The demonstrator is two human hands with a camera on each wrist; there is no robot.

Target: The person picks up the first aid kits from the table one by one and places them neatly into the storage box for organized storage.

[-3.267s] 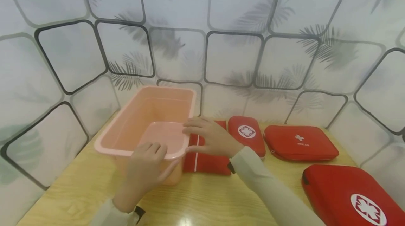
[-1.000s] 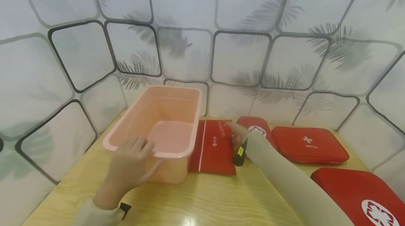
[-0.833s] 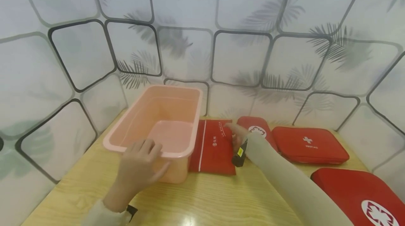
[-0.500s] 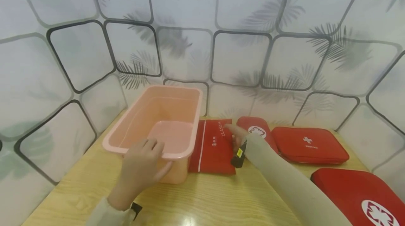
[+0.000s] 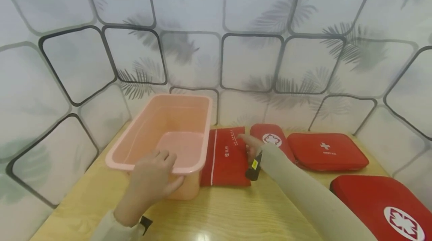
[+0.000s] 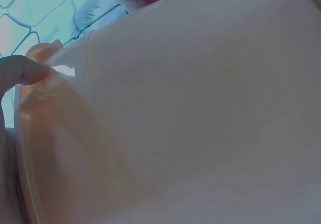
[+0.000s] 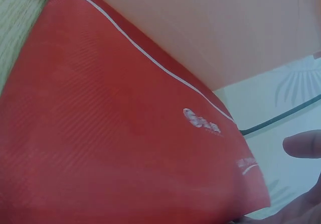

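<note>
In the head view, a peach plastic basin (image 5: 116, 151) stands on the table. My left hand (image 5: 152, 177) grips its near rim, fingers over the edge and thumb along the outside; the left wrist view shows the thumb (image 6: 32, 71) against the basin wall (image 6: 175, 98). Right of the basin lies a flat red pouch (image 5: 221, 166) with a white stripe and white print. My right hand (image 5: 252, 147) is at the pouch's right edge. In the right wrist view its thumb (image 7: 303, 144) stands apart from the pouch (image 7: 115, 123); its other fingers are mostly hidden.
A small red case (image 5: 270, 130) with a white emblem lies right of the pouch. Beside it is a red first aid case (image 5: 327, 158), and nearer a larger red case (image 5: 371, 196). Behind the wooden table (image 5: 216, 214) rises a patterned wall (image 5: 249, 65).
My right hand has left the basin's rim and moved right to the pouch's right edge, where it stays over the last second. My left hand has shifted slightly along the near rim.
</note>
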